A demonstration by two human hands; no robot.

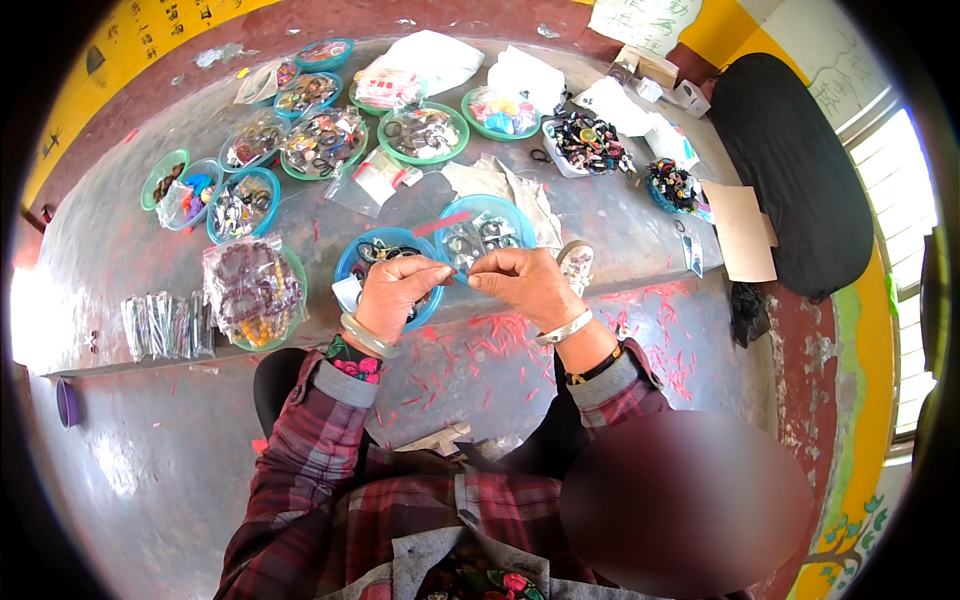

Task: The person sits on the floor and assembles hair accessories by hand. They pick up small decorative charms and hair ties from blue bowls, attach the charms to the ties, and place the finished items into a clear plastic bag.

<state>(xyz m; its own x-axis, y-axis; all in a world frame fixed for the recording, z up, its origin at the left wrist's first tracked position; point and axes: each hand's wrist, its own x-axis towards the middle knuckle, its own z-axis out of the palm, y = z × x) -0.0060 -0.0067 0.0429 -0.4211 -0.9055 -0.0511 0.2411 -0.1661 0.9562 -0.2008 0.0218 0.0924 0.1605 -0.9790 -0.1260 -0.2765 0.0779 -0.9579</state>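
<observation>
My left hand (395,287) and my right hand (530,287) meet in front of me, thumbs and fingertips pinched together. Between them they hold a small clear plastic bag (461,246), and a red strip (441,223) stands out at its upper edge. What lies inside the bag is hard to make out. Just beyond my right hand is a blue basin (513,215) with small packed items. Another blue basin (349,252), holding dark bands and small pieces, sits partly hidden behind my left hand.
Basins of packaged trinkets, such as a green one (462,133), crowd the grey ledge (620,220). Bundled clear packets (165,325) lie at left. A white tray (565,168) of dark hair ties and a cardboard sheet (738,232) are at right. Red strips (495,345) litter the floor.
</observation>
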